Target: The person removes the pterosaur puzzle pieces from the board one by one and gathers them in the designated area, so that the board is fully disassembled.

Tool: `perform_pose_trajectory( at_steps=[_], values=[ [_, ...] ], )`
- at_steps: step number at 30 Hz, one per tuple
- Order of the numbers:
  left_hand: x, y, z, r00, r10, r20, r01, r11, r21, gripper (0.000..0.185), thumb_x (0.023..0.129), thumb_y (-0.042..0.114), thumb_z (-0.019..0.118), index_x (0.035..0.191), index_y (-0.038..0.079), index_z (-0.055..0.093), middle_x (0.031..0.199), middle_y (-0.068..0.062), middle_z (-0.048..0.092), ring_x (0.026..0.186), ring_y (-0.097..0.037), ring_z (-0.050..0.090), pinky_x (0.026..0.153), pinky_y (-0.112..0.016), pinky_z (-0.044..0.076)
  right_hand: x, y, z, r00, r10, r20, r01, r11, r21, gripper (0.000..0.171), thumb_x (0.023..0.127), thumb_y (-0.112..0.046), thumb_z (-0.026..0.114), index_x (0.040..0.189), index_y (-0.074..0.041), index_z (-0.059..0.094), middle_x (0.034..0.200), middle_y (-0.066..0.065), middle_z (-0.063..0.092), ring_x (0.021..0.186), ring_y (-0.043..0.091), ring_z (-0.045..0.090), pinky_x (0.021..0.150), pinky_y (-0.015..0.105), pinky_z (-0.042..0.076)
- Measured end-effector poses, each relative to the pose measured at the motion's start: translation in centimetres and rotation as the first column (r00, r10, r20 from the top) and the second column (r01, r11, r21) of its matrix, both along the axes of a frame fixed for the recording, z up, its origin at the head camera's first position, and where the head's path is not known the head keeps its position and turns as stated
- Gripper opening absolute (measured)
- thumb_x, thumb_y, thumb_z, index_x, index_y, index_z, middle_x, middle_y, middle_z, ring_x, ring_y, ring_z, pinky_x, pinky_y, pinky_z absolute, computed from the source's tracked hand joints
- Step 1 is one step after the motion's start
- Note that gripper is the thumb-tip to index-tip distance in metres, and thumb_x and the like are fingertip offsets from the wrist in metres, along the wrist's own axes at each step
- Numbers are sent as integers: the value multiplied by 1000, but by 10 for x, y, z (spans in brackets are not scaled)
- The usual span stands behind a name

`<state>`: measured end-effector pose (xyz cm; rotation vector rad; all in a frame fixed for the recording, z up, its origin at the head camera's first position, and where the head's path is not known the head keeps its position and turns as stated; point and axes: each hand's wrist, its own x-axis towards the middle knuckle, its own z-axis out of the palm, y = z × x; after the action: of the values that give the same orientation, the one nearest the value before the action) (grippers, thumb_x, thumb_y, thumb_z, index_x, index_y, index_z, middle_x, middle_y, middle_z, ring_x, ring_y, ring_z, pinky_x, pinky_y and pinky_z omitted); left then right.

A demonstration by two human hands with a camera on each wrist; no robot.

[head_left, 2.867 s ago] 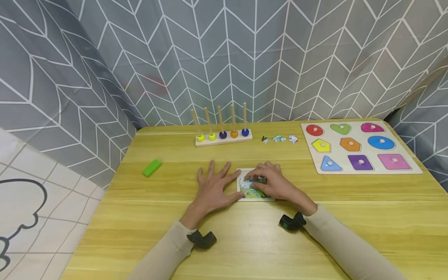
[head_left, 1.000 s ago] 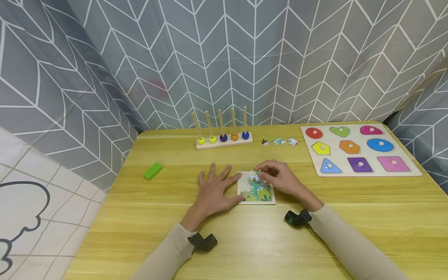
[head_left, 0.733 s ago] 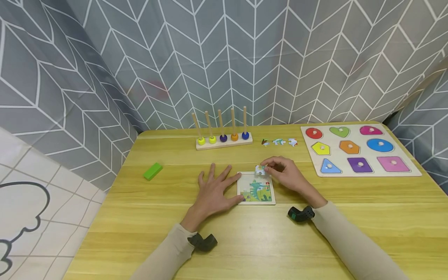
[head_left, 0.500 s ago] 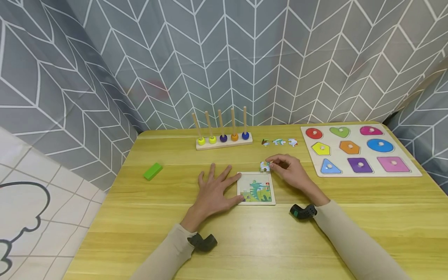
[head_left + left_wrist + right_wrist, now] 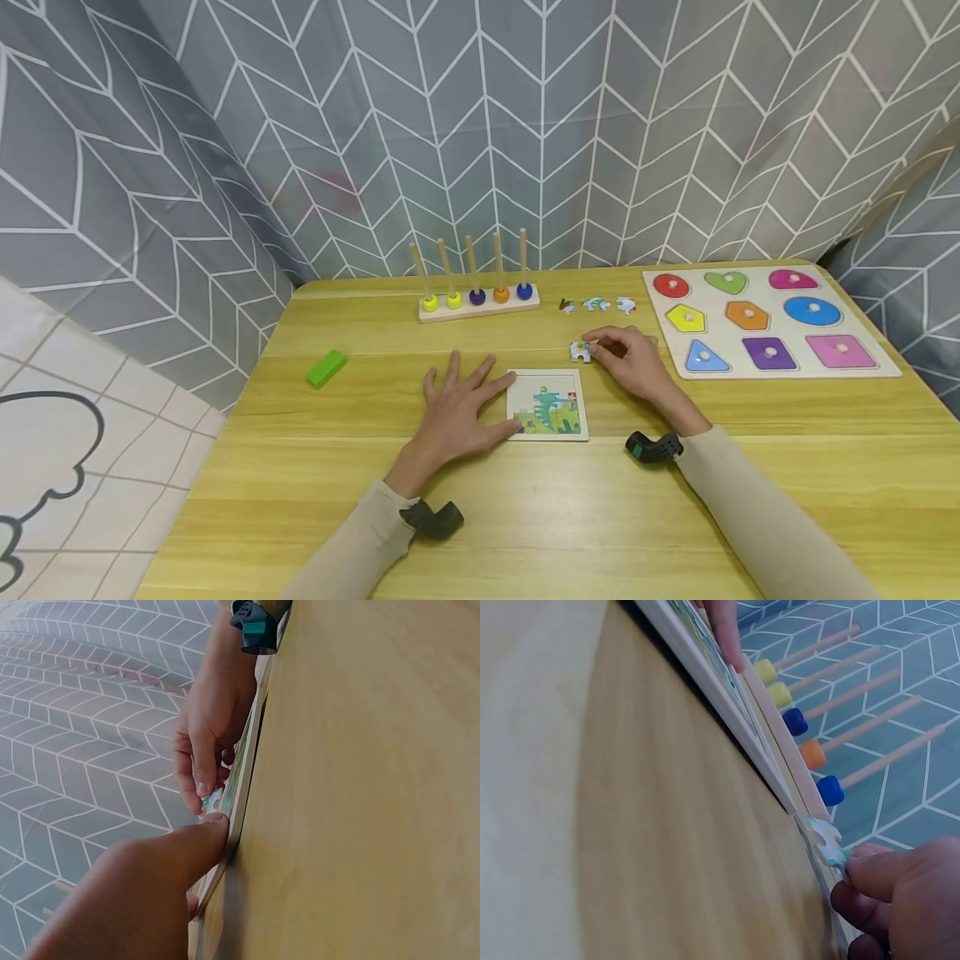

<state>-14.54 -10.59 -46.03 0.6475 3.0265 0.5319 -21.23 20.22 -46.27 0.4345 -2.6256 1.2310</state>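
- While our right hand (image 5: pixel 633 362) holds a small pale blue-and-white jigsaw piece (image 5: pixel 580 352), its thumb and forefinger are closed together on the right edge of the piece.
- This piece is just beyond the far right corner of the square, pale-rimmed puzzle tray (image 5: pixel 543 382) with a green dinosaur picture; whether it touches the yellow wood-grain table (image 5: pixel 547 517), we cannot tell.
- Our left hand (image 5: pixel 459 406) lies with the fingers widely spread, and its thumb and forefinger reach the left rim of the tray; it grasps nothing.
- We judge the piece to be thin, very light and stiff, probably of wood or thick card. Its printed face may be a little slippery, and the narrow knobs could chip under force.
- Therefore, we would take it by two opposite edges, or flat between thumb and forefinger, away from the knobs.
- Hidden from us are the underside of the piece and the part beneath the fingertips; its printed picture is too small to read.
- From the left wrist, the tray appears almost edge-on, so we cannot judge the gap there.
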Motion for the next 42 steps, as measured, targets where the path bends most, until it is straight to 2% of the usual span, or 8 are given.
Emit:
perform_pose_trajectory(
  at_steps=[10, 17, 22, 32, 42],
  values=[
    [-1, -1, -1, 1000, 3, 3, -3, 1000, 4, 75, 87, 74, 56, 153, 44, 42, 170, 3, 25, 156, -50, 2, 115, -76, 1, -3, 5, -2, 999, 4, -32, -3, 1000, 10, 18, 93, -12, 74, 110, -8, 77, 91, 12, 74, 87, 23, 54, 78, 38, 23],
    [-1, 0, -1, 1000, 2, -2, -2, 1000, 4, 75, 86, 74, 56, 153, 44, 43, 170, 3, 26, 156, -50, 3, 116, -76, 2, -3, 12, -2, 1000, 11, -14, -9, 991, 135, 28, 84, -26, 84, 108, -11, 77, 107, 9, 71, 97, 22, 48, 82, 40, 24],
    [-1, 0, 0, 1000, 2, 0, -2, 1000, 13, 74, 86, 74, 57, 153, 44, 43, 169, 3, 26, 156, -50, 3, 116, -76, 1, -3, 13, -2, 999, 33, -25, -28, 983, 181, 28, 83, -26, 85, 106, -12, 78, 103, 8, 68, 95, 24, 45, 80, 41, 22],
    [0, -1, 0, 1000, 1, -23, -1, 1000, 20, 73, 87, 72, 57, 152, 41, 47, 169, 0, 30, 155, -53, 7, 114, -78, 4, -4, 9, -2, 998, 33, -53, -22, 983, 182, 24, 85, -24, 84, 105, -13, 79, 99, 8, 67, 90, 23, 42, 78, 40, 19],
    [-1, -1, -1, 1000, 1, -6, -1, 1000, 9, 75, 86, 75, 56, 153, 43, 44, 170, 3, 26, 156, -50, 3, 116, -76, 1, -9, 7, -2, 998, 24, -55, -15, 985, 169, 23, 87, -23, 82, 107, -14, 79, 95, 8, 65, 89, 22, 41, 79, 40, 18]
  ],
)
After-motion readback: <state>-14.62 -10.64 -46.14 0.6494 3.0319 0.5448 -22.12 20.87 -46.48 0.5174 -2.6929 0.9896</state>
